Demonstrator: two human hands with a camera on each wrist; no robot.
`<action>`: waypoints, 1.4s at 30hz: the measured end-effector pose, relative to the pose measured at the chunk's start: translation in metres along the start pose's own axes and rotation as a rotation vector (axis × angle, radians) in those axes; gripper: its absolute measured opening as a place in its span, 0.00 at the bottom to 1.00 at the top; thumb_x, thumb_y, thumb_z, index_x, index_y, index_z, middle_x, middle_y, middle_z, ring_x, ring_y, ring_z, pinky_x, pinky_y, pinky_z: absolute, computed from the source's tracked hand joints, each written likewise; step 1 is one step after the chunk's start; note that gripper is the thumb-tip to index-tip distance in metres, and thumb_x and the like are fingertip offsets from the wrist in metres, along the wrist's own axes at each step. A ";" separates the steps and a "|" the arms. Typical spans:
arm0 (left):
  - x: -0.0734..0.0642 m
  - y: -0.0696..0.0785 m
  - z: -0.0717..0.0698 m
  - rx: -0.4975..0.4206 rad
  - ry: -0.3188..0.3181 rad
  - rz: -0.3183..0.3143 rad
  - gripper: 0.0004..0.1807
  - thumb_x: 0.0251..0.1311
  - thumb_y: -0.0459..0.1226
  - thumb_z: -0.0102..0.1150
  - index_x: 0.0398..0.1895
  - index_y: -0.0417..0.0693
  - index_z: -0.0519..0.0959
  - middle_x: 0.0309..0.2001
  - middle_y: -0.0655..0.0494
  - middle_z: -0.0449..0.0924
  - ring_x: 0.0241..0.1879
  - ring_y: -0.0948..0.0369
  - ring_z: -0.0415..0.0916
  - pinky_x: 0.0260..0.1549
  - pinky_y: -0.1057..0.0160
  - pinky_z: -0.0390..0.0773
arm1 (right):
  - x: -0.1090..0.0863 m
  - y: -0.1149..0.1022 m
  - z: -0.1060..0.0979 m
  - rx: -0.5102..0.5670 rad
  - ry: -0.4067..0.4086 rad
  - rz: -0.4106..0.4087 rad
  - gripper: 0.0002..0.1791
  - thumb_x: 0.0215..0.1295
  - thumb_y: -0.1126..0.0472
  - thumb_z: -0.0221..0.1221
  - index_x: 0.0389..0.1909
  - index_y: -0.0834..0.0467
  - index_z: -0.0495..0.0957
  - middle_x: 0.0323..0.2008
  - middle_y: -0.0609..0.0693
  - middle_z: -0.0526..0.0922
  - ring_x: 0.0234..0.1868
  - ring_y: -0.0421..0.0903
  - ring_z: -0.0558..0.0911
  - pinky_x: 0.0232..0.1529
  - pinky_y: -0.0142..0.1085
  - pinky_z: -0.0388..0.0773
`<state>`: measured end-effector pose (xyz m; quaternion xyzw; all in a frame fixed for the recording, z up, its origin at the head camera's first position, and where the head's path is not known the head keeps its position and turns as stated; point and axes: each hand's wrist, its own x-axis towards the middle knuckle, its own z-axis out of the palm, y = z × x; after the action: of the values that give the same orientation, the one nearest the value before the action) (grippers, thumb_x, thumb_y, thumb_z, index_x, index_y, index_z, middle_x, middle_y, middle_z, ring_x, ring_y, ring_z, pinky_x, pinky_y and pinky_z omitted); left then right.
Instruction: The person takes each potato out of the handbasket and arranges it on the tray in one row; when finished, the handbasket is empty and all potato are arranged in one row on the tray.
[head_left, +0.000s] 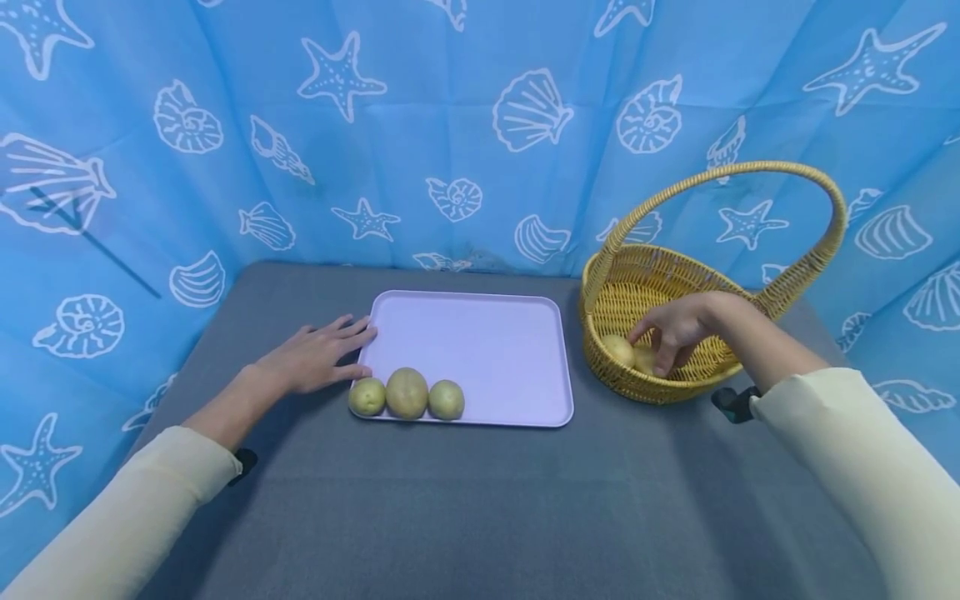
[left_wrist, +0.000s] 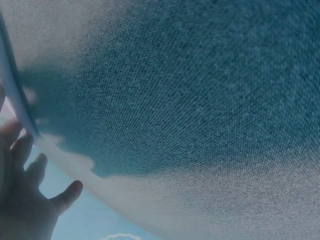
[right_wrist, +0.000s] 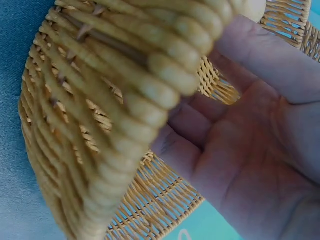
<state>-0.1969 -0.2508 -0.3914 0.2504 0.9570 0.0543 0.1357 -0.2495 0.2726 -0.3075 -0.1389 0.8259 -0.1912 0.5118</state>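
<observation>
The left hand [head_left: 324, 357] spreads loosely straight fingers at the edge of the lilac tray [head_left: 480, 333], three potatoes [head_left: 407, 393] in a row starting beside its thumb, while the right hand [head_left: 681, 327] dips into a wicker basket [head_left: 633, 388], fingers bent at two more potatoes [head_left: 618, 348], whether gripping I can't tell.

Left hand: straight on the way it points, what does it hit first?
Likely the tray at its left rim, which the left hand overlaps in the head view; contact unclear. If it's above that, the way across looks free, the potatoes lying nearer the person.
</observation>
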 end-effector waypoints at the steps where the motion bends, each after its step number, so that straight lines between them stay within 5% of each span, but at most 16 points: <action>1: 0.000 0.000 0.000 0.002 0.000 0.000 0.42 0.69 0.60 0.49 0.78 0.48 0.55 0.78 0.46 0.49 0.76 0.40 0.43 0.65 0.26 0.49 | 0.000 -0.001 0.000 0.003 -0.006 0.005 0.44 0.56 0.70 0.68 0.70 0.72 0.55 0.52 0.69 0.72 0.48 0.52 0.80 0.54 0.47 0.80; 7: 0.000 0.000 0.001 0.002 -0.001 0.000 0.42 0.70 0.60 0.49 0.78 0.49 0.55 0.78 0.46 0.49 0.76 0.40 0.43 0.65 0.26 0.49 | 0.001 -0.003 0.000 0.006 -0.007 0.026 0.44 0.54 0.72 0.68 0.70 0.71 0.57 0.51 0.69 0.71 0.47 0.52 0.80 0.53 0.47 0.81; 15: 0.000 0.000 0.000 0.003 -0.001 0.000 0.41 0.70 0.59 0.50 0.78 0.48 0.55 0.78 0.46 0.49 0.76 0.40 0.43 0.64 0.26 0.49 | -0.010 0.001 -0.008 -0.058 0.058 -0.067 0.40 0.54 0.66 0.71 0.68 0.64 0.65 0.48 0.65 0.73 0.47 0.52 0.77 0.48 0.44 0.81; 24: -0.001 0.000 0.000 -0.005 -0.004 -0.002 0.42 0.70 0.60 0.49 0.78 0.49 0.55 0.79 0.46 0.48 0.76 0.40 0.42 0.65 0.26 0.48 | -0.035 -0.003 -0.011 -0.056 0.206 -0.176 0.43 0.55 0.56 0.72 0.71 0.59 0.66 0.61 0.62 0.72 0.57 0.57 0.74 0.53 0.49 0.79; 33: 0.000 -0.002 -0.001 0.001 -0.003 -0.002 0.42 0.70 0.60 0.50 0.78 0.48 0.55 0.78 0.46 0.48 0.76 0.40 0.42 0.65 0.27 0.48 | -0.042 -0.041 -0.002 -0.062 0.223 -0.368 0.39 0.56 0.58 0.72 0.69 0.59 0.69 0.63 0.58 0.72 0.58 0.55 0.76 0.58 0.47 0.77; 42: -0.001 -0.001 -0.001 0.004 -0.004 0.007 0.41 0.70 0.59 0.49 0.78 0.48 0.55 0.78 0.46 0.49 0.76 0.40 0.42 0.65 0.27 0.48 | -0.011 -0.085 0.023 -0.188 0.185 -0.504 0.35 0.56 0.60 0.72 0.65 0.56 0.73 0.55 0.54 0.77 0.50 0.49 0.79 0.54 0.45 0.78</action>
<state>-0.1969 -0.2518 -0.3902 0.2540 0.9560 0.0522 0.1371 -0.2207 0.1976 -0.2691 -0.3688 0.8226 -0.2469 0.3555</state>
